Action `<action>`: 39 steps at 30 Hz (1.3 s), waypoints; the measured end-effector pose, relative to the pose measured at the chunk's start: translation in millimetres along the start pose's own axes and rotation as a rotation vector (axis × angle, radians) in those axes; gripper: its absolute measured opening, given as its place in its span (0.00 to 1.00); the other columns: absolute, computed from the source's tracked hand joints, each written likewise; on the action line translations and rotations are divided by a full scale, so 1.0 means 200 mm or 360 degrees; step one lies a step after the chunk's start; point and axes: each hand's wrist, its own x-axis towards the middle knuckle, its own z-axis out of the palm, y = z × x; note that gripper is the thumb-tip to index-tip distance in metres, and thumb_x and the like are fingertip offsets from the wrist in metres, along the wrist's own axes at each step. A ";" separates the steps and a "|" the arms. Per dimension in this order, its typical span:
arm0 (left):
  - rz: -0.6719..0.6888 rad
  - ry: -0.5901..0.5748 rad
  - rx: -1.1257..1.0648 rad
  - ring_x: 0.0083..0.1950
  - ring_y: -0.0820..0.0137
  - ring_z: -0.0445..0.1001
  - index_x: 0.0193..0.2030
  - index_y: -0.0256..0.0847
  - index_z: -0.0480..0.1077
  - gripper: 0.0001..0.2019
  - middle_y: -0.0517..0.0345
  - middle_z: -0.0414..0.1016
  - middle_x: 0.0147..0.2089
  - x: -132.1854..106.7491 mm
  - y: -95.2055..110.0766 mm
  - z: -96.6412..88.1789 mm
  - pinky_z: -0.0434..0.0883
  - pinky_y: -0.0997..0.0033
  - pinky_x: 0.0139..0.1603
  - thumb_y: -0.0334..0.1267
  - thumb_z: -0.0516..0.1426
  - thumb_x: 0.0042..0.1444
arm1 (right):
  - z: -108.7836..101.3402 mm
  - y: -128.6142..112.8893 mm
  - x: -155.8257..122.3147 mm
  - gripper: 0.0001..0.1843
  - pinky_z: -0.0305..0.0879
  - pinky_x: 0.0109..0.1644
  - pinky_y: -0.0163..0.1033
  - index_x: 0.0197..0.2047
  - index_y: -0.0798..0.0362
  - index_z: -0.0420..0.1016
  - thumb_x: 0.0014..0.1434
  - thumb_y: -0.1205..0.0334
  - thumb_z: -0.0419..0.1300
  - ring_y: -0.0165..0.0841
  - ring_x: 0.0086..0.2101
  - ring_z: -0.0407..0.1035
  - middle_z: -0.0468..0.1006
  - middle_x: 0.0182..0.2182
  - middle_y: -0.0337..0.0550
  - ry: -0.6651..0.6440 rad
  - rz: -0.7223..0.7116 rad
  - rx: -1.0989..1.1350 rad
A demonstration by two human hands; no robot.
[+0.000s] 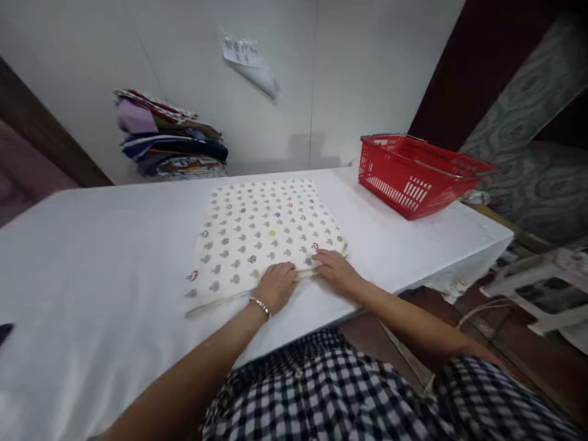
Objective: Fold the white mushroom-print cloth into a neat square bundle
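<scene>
On white table, printed cloth lies mostly far & left of R hand, L hand mid near edge, both w/ bent fingers on it, grip unclear

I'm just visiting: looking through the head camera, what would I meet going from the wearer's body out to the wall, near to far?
Checked shirt → left hand and right hand, side by side → dotted cloth → fabric stack → paper on the wall.
</scene>
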 end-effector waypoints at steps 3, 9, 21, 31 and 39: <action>0.0022 0.0020 0.0024 0.50 0.64 0.68 0.43 0.39 0.70 0.08 0.53 0.71 0.49 0.02 0.01 0.00 0.65 0.62 0.51 0.33 0.55 0.58 | -0.01 -0.01 0.01 0.11 0.62 0.51 0.49 0.34 0.54 0.76 0.63 0.66 0.52 0.42 0.55 0.60 0.73 0.50 0.48 -0.0031 0.0008 -0.0015; 0.0129 0.0134 0.0126 0.50 0.63 0.68 0.41 0.39 0.70 0.07 0.51 0.71 0.50 0.07 0.03 0.03 0.66 0.61 0.49 0.31 0.51 0.60 | -0.05 -0.03 0.03 0.11 0.62 0.52 0.49 0.33 0.55 0.75 0.62 0.68 0.52 0.41 0.54 0.61 0.73 0.50 0.47 -0.0069 0.0030 -0.0007; 0.0085 0.0287 -0.0045 0.47 0.65 0.68 0.38 0.39 0.69 0.06 0.52 0.71 0.46 0.19 0.08 0.05 0.66 0.64 0.45 0.32 0.51 0.59 | -0.08 0.01 0.04 0.07 0.57 0.56 0.51 0.39 0.54 0.74 0.59 0.69 0.56 0.42 0.57 0.57 0.70 0.53 0.48 -0.0132 0.0243 -0.0088; 0.0106 0.0223 -0.0095 0.47 0.65 0.68 0.38 0.38 0.70 0.07 0.52 0.71 0.46 0.17 0.08 0.08 0.66 0.63 0.45 0.31 0.51 0.59 | -0.15 0.19 -0.12 0.07 0.52 0.59 0.54 0.33 0.54 0.74 0.59 0.69 0.55 0.43 0.58 0.57 0.70 0.54 0.49 -0.0160 0.0401 -0.0411; 0.0131 0.0081 0.0108 0.46 0.64 0.69 0.39 0.37 0.70 0.08 0.50 0.72 0.46 0.18 0.09 0.09 0.66 0.62 0.46 0.29 0.50 0.59 | -0.19 0.21 -0.21 0.10 0.55 0.58 0.53 0.37 0.52 0.74 0.61 0.69 0.51 0.41 0.58 0.57 0.70 0.55 0.47 -0.0110 0.0345 -0.0353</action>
